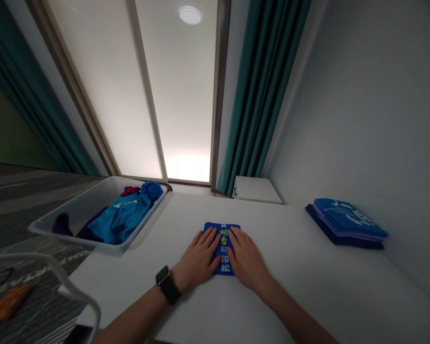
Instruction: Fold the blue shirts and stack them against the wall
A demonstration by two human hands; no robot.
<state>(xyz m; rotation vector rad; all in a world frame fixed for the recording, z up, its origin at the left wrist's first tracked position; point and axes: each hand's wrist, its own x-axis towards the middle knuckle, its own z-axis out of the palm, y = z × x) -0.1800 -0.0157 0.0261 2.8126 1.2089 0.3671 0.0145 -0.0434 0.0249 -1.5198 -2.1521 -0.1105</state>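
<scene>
A small folded blue garment with yellow and white characters lies on the white table in front of me. My left hand, with a black watch on the wrist, rests flat on the garment's left half, fingers stretched out. My right hand lies flat on its right half, fingers also extended. Both palms press down on the cloth and neither hand grips anything.
A white bin holding several crumpled blue and purple clothes sits at the table's left edge. A stack of folded blue garments lies at the right by the wall. A small white cabinet, teal curtains and a window stand behind.
</scene>
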